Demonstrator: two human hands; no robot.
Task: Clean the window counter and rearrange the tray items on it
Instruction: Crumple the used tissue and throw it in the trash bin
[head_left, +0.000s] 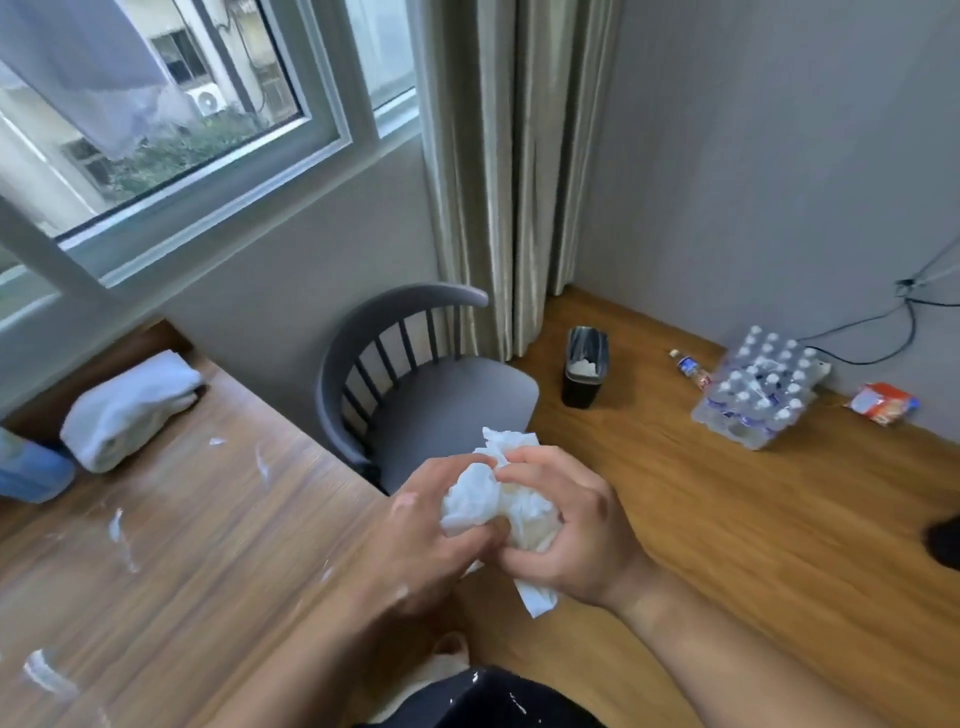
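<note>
Both hands clutch one crumpled white tissue (478, 501) between them, the left hand (431, 525) and right hand (576, 525) curled round it just off the worktop's (208, 545) right edge. White scraps (117, 530) litter the worktop. A folded towel (130, 410) lies far left. Beyond stand a grey chair (447, 400) and a bin (584, 369).

A crumpled white tissue (480, 501), gripped between the left hand (421, 530) and right hand (571, 525), sits just past the corner of the wooden bench (218, 561), which is littered with white scraps (115, 530).
</note>
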